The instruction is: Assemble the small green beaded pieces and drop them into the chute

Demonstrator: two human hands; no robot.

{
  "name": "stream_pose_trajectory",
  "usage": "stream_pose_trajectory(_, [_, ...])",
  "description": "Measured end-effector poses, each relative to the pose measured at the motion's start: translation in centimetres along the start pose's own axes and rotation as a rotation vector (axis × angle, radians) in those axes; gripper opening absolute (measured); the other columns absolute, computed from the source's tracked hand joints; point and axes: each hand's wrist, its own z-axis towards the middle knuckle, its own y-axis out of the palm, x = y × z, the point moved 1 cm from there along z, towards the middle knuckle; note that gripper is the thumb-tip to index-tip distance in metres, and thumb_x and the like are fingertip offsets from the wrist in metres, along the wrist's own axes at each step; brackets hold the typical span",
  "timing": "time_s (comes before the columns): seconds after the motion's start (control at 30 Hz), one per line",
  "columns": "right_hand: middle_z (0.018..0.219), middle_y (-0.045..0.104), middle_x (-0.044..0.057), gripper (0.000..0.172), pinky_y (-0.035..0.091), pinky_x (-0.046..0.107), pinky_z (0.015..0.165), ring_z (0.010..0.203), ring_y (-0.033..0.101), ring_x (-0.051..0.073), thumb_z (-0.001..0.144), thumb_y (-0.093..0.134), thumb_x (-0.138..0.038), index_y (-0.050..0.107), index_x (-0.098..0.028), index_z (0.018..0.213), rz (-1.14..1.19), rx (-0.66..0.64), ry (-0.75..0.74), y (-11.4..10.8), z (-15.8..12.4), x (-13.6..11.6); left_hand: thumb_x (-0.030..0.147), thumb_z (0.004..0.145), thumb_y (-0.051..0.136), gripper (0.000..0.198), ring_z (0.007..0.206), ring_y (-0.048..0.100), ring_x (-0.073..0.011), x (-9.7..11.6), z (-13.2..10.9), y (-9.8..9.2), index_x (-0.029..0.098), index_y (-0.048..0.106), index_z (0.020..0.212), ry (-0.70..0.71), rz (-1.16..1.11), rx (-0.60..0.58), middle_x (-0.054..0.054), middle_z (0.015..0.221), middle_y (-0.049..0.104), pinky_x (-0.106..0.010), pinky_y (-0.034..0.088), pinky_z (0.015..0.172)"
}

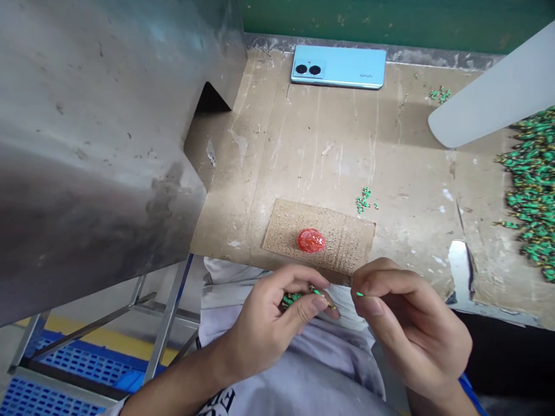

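Note:
My left hand is closed around several small green and gold pieces, with one of them pinched between thumb and fingertips. To its right my right hand pinches a tiny green piece between thumb and forefinger. Both hands are apart, just off the table's near edge. Beyond them a shiny red lump sits on a cardboard piece dotted with small specks. A little cluster of tiny green pieces lies past the cardboard's far right corner.
A large heap of green and gold pieces covers the table's right side. A white bar-shaped object slants in above it. At the back lies a light blue phone. Bent sheet metal stands on the left, over a metal-legged frame.

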Motion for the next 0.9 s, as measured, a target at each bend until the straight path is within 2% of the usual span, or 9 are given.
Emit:
stream_pose_trajectory(0.13, [0.082,0.063,0.003,0.015,0.052,0.029,0.062,0.073,0.061,0.016,0.102,0.057,-0.009,0.063,-0.023,0.102,0.008,-0.041,0.057,0.4,0.0,-0.1,0.038,0.090,0.085,0.032,0.048,0.049,-0.0056,-0.2,-0.2,0.2,0.020,0.059,0.094,-0.060,-0.090,0.070,-0.001,0.074,0.077,-0.016,0.040,0.047])
stream_pose_trajectory(0.23, [0.081,0.064,0.002,0.013,0.052,0.027,0.060,0.071,0.062,0.015,0.103,0.057,-0.011,0.063,-0.023,0.103,0.024,-0.036,0.065,0.7,-0.1,-0.2,0.036,0.080,0.093,0.035,0.046,0.050,-0.0059,0.1,0.0,0.1,0.018,0.063,0.085,-0.069,-0.051,0.100,-0.001,0.072,0.075,-0.017,0.040,0.044])
stream_pose_trajectory(0.3, [0.082,0.065,0.002,0.012,0.052,0.024,0.060,0.073,0.063,0.014,0.103,0.058,-0.012,0.063,-0.023,0.103,0.030,-0.018,0.082,0.8,-0.2,-0.2,0.032,0.082,0.090,0.027,0.051,0.056,-0.0080,0.5,0.2,0.0,0.017,0.068,0.083,-0.003,0.017,0.119,-0.002,0.076,0.076,-0.018,0.045,0.047])
stream_pose_trajectory(0.37, [0.083,0.066,0.002,0.012,0.051,0.023,0.058,0.073,0.064,0.014,0.103,0.059,-0.012,0.064,-0.023,0.101,0.025,-0.001,0.100,1.0,-0.1,-0.3,0.026,0.085,0.087,0.017,0.063,0.065,-0.0117,0.8,0.2,-0.2,0.018,0.073,0.083,0.072,0.102,0.139,-0.002,0.080,0.078,-0.020,0.053,0.058])
stream_pose_trajectory(0.43, [0.083,0.067,0.002,0.013,0.050,0.022,0.056,0.070,0.064,0.013,0.102,0.060,-0.011,0.064,-0.023,0.099,0.011,0.013,0.110,1.1,0.0,-0.3,0.022,0.085,0.086,0.011,0.073,0.070,-0.0142,1.0,0.2,-0.3,0.019,0.075,0.083,0.108,0.162,0.153,-0.002,0.083,0.079,-0.022,0.055,0.067])
stream_pose_trajectory(0.6, [0.079,0.068,0.002,0.012,0.054,0.024,0.057,0.069,0.066,0.014,0.100,0.063,-0.011,0.065,-0.022,0.097,-0.035,0.033,0.094,1.3,0.0,-0.3,0.019,0.082,0.086,0.006,0.069,0.068,-0.0139,0.8,0.2,-0.4,0.019,0.080,0.084,0.096,0.166,0.186,-0.001,0.080,0.080,-0.021,0.054,0.063])
stream_pose_trajectory(0.8, [0.082,0.070,0.001,0.020,0.058,0.027,0.062,0.070,0.069,0.016,0.095,0.063,-0.005,0.064,-0.023,0.102,-0.083,-0.032,0.022,1.6,-0.5,0.2,0.028,0.086,0.088,0.007,0.083,0.077,-0.0198,0.3,0.4,-0.7,0.023,0.086,0.090,0.071,0.061,0.153,-0.003,0.089,0.084,-0.027,0.061,0.078])
stream_pose_trajectory(0.9, [0.082,0.070,0.001,0.020,0.056,0.027,0.061,0.069,0.068,0.016,0.095,0.062,-0.005,0.063,-0.023,0.103,-0.102,-0.038,0.006,1.3,-0.5,0.1,0.025,0.087,0.087,0.005,0.081,0.077,-0.0185,0.5,0.4,-0.7,0.023,0.086,0.091,0.086,0.087,0.163,-0.002,0.089,0.085,-0.026,0.061,0.075])
